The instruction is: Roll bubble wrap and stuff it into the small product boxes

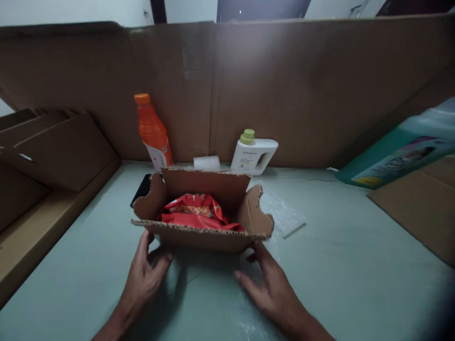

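Observation:
A small cardboard box (204, 240) with a jagged, raw-cut rim stands before me, its top open. Inside it lies a shiny red packet (199, 213) with a food picture on it. My left hand (147, 270) grips the lower left end, thumb in front, other fingertips hidden behind the corner. At the lower right end, my right hand (265, 279) holds the box in the same way, its thumb toward me. Clear bubble wrap (284, 213) lies on the table behind and beside the box; more runs under my right hand.
An orange bottle (153, 132), a small bubble-wrap roll (206, 163) and a white jug with a green cap (253, 154) stand along the cardboard wall (284, 94). A dark flat object (142, 189) lies behind the box. Right: a green liquid bottle (394, 151); left: cardboard boxes (71, 151).

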Demonstrator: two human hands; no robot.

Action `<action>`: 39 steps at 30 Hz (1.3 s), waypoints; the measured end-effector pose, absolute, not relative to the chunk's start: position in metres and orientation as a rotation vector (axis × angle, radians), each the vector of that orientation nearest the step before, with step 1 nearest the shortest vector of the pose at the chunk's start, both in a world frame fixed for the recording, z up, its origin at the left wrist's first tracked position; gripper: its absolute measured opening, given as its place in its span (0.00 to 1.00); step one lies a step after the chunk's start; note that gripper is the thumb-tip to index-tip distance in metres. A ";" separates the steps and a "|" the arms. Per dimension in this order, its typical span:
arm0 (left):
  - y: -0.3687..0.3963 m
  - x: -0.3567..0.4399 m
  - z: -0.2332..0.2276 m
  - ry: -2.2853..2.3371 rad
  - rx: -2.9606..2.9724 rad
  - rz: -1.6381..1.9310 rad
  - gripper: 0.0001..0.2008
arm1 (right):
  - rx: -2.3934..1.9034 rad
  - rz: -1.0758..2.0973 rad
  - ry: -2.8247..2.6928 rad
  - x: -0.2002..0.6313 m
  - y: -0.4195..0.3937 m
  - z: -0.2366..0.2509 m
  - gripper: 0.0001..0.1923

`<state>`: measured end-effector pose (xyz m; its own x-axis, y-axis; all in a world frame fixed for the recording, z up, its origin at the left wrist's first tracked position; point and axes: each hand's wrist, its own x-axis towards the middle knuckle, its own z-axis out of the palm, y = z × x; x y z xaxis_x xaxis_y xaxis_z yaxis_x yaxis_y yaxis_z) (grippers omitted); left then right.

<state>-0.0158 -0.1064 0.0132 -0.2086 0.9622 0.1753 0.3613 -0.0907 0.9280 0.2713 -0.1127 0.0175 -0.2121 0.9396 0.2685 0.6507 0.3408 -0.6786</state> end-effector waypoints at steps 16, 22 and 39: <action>-0.235 0.028 0.009 1.051 2.325 0.851 0.28 | -1.309 0.516 -2.296 0.314 -0.246 0.019 0.22; -0.233 0.070 0.004 0.991 2.231 0.841 0.25 | -1.333 0.726 -2.038 0.302 -0.245 0.010 0.13; -0.233 0.070 0.012 1.037 2.380 0.836 0.22 | -1.262 0.408 -2.097 0.296 -0.250 0.004 0.12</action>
<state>0.0696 -0.2329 0.0118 0.5429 0.7589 0.3596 0.5122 -0.6385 0.5744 0.2955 -0.2502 0.0044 -0.3266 0.8703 0.3686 0.6687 0.4884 -0.5606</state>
